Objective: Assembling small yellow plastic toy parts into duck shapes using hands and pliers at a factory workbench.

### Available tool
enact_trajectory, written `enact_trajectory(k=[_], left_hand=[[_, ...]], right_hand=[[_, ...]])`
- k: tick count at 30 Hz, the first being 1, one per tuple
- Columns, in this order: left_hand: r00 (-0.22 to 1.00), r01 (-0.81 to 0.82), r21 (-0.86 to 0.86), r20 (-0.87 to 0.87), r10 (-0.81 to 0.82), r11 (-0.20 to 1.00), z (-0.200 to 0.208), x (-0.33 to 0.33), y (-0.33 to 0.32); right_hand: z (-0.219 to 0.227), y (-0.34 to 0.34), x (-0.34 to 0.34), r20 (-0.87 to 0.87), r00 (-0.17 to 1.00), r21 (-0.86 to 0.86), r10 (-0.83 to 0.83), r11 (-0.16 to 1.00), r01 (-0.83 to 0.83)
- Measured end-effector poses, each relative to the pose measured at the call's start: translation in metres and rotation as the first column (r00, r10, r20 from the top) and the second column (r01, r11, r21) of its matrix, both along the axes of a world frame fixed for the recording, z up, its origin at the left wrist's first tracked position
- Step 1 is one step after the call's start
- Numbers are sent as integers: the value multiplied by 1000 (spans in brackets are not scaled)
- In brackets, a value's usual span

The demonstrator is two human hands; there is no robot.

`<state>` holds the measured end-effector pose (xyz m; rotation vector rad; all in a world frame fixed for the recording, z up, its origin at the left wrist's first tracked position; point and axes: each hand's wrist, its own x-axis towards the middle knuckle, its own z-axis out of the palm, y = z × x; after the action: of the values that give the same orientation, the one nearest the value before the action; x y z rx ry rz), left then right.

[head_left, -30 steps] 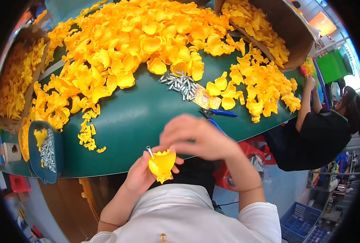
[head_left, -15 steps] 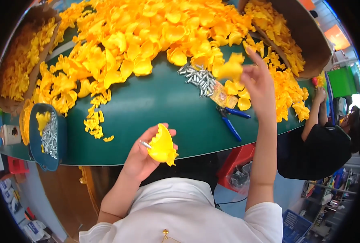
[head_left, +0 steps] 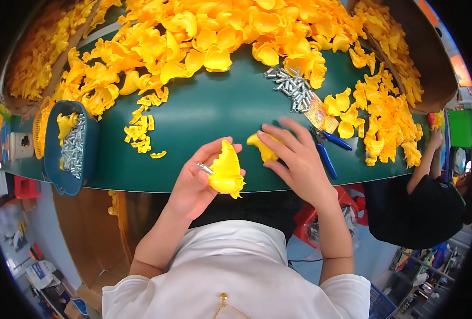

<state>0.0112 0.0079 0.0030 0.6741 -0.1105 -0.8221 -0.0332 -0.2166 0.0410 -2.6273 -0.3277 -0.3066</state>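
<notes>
My left hand (head_left: 193, 186) is closed on a curved yellow plastic shell (head_left: 226, 171) with a jagged edge. A small silver metal cylinder (head_left: 205, 168) sticks out at the shell's left side, by my thumb. To its right, my right hand (head_left: 297, 159) grips a second, smaller yellow plastic piece (head_left: 263, 148), partly covered by the fingers. The two pieces are apart, both over the near part of the green table. Blue-handled pliers (head_left: 326, 154) lie just right of my right hand, and a pile of silver cylinders (head_left: 294, 89) lies beyond it.
Yellow shells (head_left: 209, 37) heap across the back of the green table (head_left: 193, 117). A cardboard box (head_left: 432, 53) of yellow pieces stands at far right. A teal basket (head_left: 90, 143) with silver cylinders is at left. Small yellow bits (head_left: 140, 127) lie nearby. A co-worker's arm (head_left: 424, 159) reaches in at right.
My right hand has come down and left from the right-hand pile, bringing the smaller yellow piece close to the shell in my left hand. The whole view has shifted slightly.
</notes>
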Motion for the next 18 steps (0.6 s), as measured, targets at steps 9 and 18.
enact_trajectory(k=[9, 18], left_hand=[[980, -117, 125, 176, 94, 985, 6, -3, -6], [971, -77, 91, 233, 54, 993, 3, -1, -6]], right_hand=[[10, 38, -16, -153, 987, 701, 50, 709, 73], [-4, 51, -21, -174, 985, 783, 9, 608, 133]])
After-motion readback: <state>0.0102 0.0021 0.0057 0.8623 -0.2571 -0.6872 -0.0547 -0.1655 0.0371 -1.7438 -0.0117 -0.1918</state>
